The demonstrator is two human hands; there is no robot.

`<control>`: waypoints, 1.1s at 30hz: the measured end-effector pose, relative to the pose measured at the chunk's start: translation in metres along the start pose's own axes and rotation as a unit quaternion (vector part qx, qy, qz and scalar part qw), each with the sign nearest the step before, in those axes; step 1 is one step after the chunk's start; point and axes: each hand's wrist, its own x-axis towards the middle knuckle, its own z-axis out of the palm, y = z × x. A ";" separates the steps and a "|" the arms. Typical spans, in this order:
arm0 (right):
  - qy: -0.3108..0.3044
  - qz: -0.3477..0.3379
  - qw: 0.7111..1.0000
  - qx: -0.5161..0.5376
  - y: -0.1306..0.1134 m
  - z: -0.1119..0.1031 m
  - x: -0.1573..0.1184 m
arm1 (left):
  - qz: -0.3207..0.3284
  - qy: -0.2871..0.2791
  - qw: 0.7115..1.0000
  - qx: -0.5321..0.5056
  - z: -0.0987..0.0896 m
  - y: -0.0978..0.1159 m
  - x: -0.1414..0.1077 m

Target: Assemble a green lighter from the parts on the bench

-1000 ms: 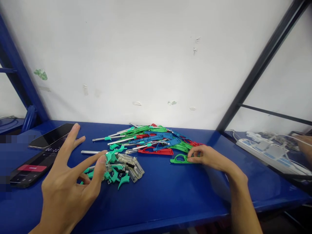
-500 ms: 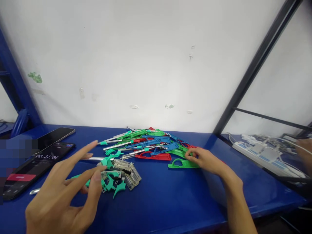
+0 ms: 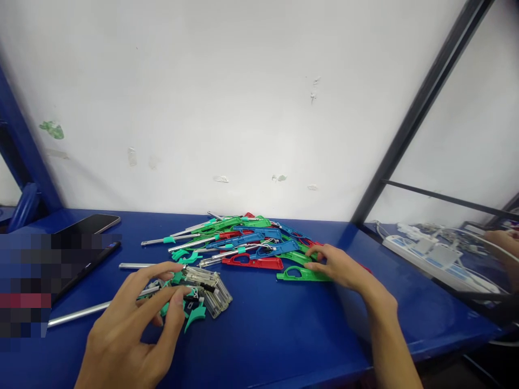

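Observation:
My left hand (image 3: 141, 324) reaches over small parts, its fingers spread and bent, the thumb near the middle fingertip; nothing shows gripped between them. Under and beside its fingertips lie teal triggers (image 3: 197, 314) and clear plastic lighter tanks (image 3: 219, 302) with black tops. My right hand (image 3: 338, 267) rests at the right end of the pile, thumb and index apart. It touches or hovers over a green lighter handle shell (image 3: 298, 274) whose right end it hides. Red (image 3: 259, 263) and blue handle shells (image 3: 279, 247), some with metal tubes and white wires, are heaped beside it.
Metal tubes (image 3: 81, 314) lie left of my left hand. Two phones, one a dark phone (image 3: 91, 222), are at the left of the blue table (image 3: 259, 335). A white power strip (image 3: 438, 262) sits beyond the dark frame post (image 3: 405, 135). Another person's hand (image 3: 503, 240) shows at far right.
My left hand has moved right and slightly down onto the small parts, uncovering metal tubes at left. My right hand's thumb and index have parted while it stays by the green shell.

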 end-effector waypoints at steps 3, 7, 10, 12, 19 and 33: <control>0.010 0.007 1.000 0.000 -0.001 -0.002 0.000 | 0.005 -0.009 1.000 -0.002 0.001 0.000 0.000; 0.021 0.022 0.999 0.008 -0.004 -0.007 -0.002 | 0.009 0.002 1.000 0.001 0.002 0.003 0.003; 0.024 0.033 0.999 0.017 -0.007 -0.009 -0.003 | 0.015 -0.004 1.000 -0.009 0.002 0.004 0.004; 0.018 0.031 0.999 0.025 -0.009 -0.008 -0.004 | 0.020 -0.013 1.000 -0.020 0.001 0.004 0.004; 0.014 0.023 0.999 0.039 -0.011 -0.002 -0.004 | 0.027 -0.013 0.999 -0.023 0.000 0.005 0.004; 0.260 0.086 0.956 0.107 -0.012 -0.027 -0.014 | 0.027 -0.048 0.998 -0.014 -0.001 -0.005 -0.004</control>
